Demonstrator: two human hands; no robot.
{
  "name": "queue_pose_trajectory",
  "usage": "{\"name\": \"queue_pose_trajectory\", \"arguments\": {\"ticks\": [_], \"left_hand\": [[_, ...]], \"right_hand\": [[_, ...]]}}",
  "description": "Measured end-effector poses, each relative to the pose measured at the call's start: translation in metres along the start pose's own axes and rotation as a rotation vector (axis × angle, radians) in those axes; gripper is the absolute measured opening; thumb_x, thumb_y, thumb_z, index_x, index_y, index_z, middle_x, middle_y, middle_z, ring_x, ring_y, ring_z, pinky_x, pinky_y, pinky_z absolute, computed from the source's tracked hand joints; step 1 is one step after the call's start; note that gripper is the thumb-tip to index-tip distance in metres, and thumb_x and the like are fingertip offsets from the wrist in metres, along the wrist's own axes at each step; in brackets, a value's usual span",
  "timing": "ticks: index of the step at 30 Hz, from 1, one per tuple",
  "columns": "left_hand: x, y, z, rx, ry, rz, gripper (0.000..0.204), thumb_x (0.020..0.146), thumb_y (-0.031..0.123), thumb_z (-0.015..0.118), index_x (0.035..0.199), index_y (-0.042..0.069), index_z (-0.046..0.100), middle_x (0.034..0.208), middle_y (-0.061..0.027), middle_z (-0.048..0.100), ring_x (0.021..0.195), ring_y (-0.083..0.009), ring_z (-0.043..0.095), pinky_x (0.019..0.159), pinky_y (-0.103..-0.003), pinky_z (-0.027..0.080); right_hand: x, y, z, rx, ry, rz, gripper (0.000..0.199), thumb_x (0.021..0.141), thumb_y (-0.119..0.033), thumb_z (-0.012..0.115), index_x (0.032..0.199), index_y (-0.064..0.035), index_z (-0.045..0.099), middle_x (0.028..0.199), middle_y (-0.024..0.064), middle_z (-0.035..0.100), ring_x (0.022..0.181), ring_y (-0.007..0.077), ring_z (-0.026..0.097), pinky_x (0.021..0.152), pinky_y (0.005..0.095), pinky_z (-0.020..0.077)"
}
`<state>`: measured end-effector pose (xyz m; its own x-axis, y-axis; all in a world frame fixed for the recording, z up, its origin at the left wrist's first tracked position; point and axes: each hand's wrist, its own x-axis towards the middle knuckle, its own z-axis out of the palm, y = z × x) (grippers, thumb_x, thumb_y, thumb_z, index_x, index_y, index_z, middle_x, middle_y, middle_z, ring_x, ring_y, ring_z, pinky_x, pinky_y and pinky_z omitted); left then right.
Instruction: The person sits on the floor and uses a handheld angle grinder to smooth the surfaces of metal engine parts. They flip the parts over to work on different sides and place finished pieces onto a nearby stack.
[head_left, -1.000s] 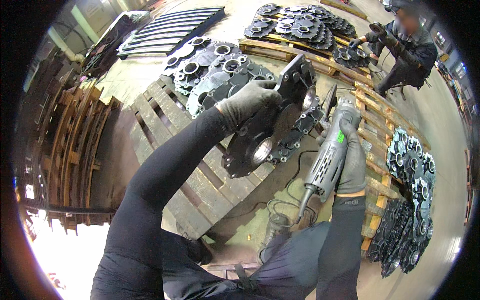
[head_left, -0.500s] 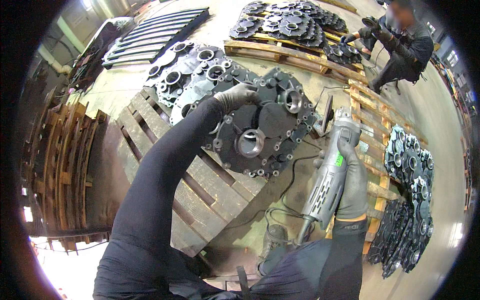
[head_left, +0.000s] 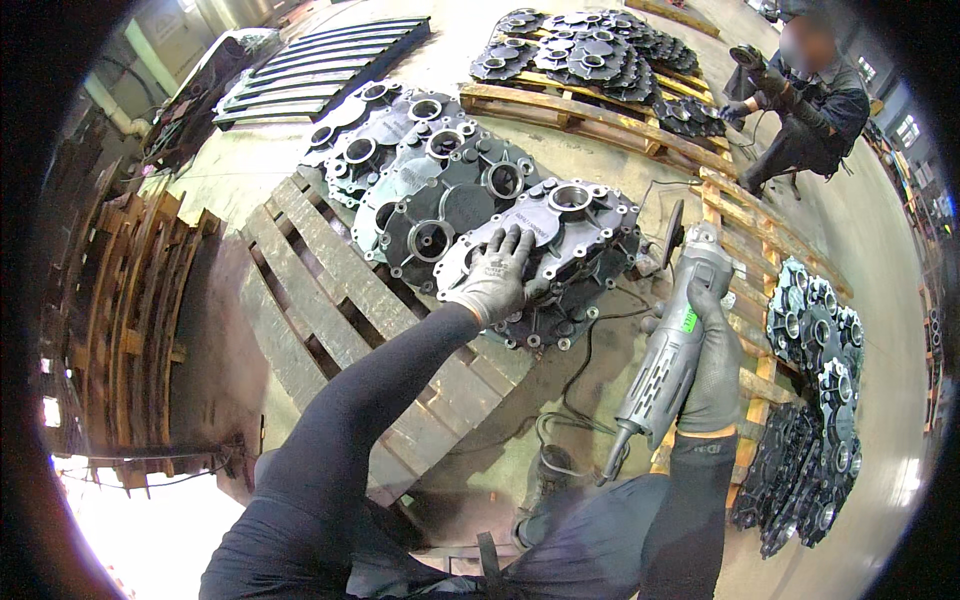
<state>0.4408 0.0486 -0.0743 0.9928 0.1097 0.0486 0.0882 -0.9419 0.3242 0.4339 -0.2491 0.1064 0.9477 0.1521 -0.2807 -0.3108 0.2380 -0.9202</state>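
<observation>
Tilted upright a second ago, dark grey cast-metal housing cover (head_left: 545, 255) now lies flat on wooden pallet (head_left: 330, 290); gloved left hand (head_left: 497, 277) rests spread on it, placement apparently done. Right hand (head_left: 712, 350) grips grey angle grinder (head_left: 672, 345).

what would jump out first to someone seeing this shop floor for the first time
Probably the row of dark cast metal covers lying overlapped on a wooden pallet at centre, with the gloved left hand pressed flat on the nearest cover. Just to its right, the gloved right hand grips a grey angle grinder, disc end pointing away. At upper right another person crouches beside more stacked covers.
</observation>
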Motion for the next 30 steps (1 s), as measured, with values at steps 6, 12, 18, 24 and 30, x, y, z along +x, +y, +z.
{"name": "queue_pose_trajectory", "arguments": {"ticks": [6,12,18,24,30], "left_hand": [[-0.001,0.009,0.004,-0.019,0.055,-0.008,0.089,0.096,0.056,0.074,0.161,0.003,0.044,0.167,-0.0301,0.043,0.154,-0.0496,0.041,0.121,-0.061,0.038],[-0.008,0.014,0.011,0.069,0.070,-0.013,0.098,0.093,0.059,0.076,0.167,0.008,0.037,0.166,-0.0308,0.041,0.147,-0.0528,0.045,0.115,-0.064,0.044],[-0.009,0.035,0.027,0.403,0.001,-0.082,0.114,0.079,0.064,0.087,0.169,0.015,0.038,0.171,-0.0250,0.038,0.154,-0.0496,0.039,0.110,-0.065,0.046],[-0.010,0.038,0.031,0.474,0.047,-0.099,0.072,0.100,0.027,0.061,0.168,0.015,0.040,0.174,-0.0226,0.038,0.155,-0.0471,0.041,0.113,-0.067,0.041],[-0.014,0.052,0.032,0.549,0.179,0.094,0.079,0.100,0.043,0.068,0.169,0.017,0.039,0.174,-0.0216,0.037,0.157,-0.0420,0.040,0.127,-0.061,0.031]], "right_hand": [[-0.006,0.000,-0.009,0.109,-0.067,0.078,0.051,0.101,-0.040,0.075,0.134,-0.0031,0.060,0.097,0.0116,0.073,0.080,0.0215,0.078,0.065,0.0323,0.0667],[-0.026,-0.006,-0.009,0.115,-0.086,-0.002,0.051,0.101,-0.039,0.073,0.130,0.0011,0.061,0.097,0.0122,0.072,0.079,0.0233,0.078,0.066,0.0341,0.0664],[-0.031,-0.012,-0.022,0.072,-0.043,-0.054,0.051,0.099,-0.041,0.073,0.122,0.0034,0.065,0.093,0.0127,0.073,0.078,0.0240,0.078,0.067,0.0349,0.0658],[-0.020,-0.012,-0.036,0.146,-0.022,-0.060,0.047,0.100,-0.039,0.073,0.121,0.0012,0.063,0.089,0.0129,0.073,0.076,0.0248,0.077,0.066,0.0359,0.0661],[-0.015,-0.014,-0.048,0.146,0.019,-0.095,0.052,0.099,-0.039,0.074,0.129,0.0011,0.059,0.093,0.0150,0.073,0.072,0.0247,0.077,0.064,0.0355,0.0662]]}}
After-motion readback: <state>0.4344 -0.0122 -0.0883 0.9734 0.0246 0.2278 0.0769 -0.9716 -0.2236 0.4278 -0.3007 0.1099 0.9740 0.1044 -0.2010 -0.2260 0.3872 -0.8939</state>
